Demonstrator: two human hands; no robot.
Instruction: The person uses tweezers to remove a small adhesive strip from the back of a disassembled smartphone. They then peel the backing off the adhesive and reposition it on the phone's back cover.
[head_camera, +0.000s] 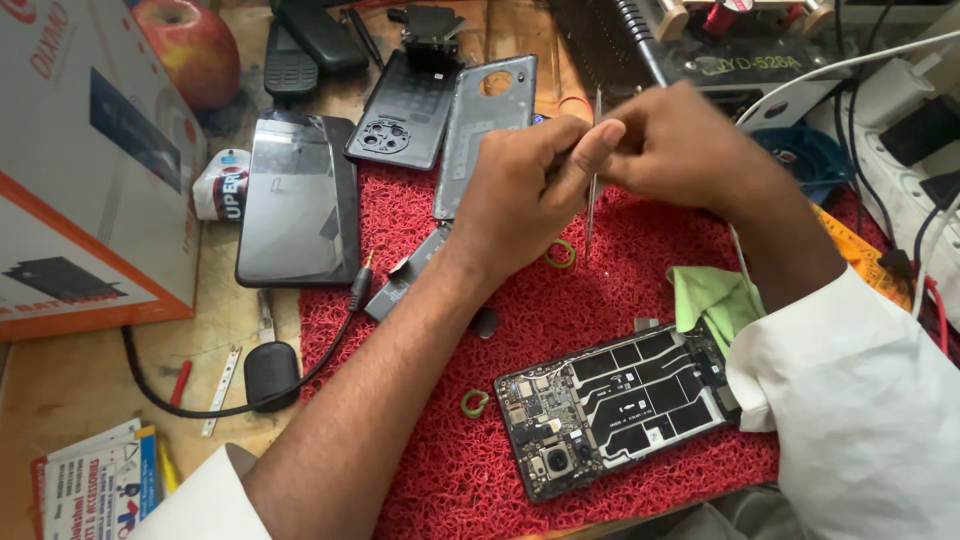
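My left hand (520, 195) and my right hand (680, 145) meet above a red mat (440, 480), fingertips pinched together on thin metal tweezers (592, 215) that hang point-down. What sits between the fingertips is too small to tell. An opened phone (610, 405) with its circuit board and camera exposed lies on the mat near me, below my right forearm. A grey phone back cover (485, 125) lies behind my left hand, partly hidden by it. Two small green rings (560, 253) (473, 403) rest on the mat.
A black phone (298, 200) lies screen-up at the mat's left edge with a cable (300, 375) plugged in. A dark back cover (405, 110), an apple (192, 48), a cardboard box (80, 170), a green cloth (712, 297), a blue bowl (810, 160) and a power strip (915, 150) surround the mat.
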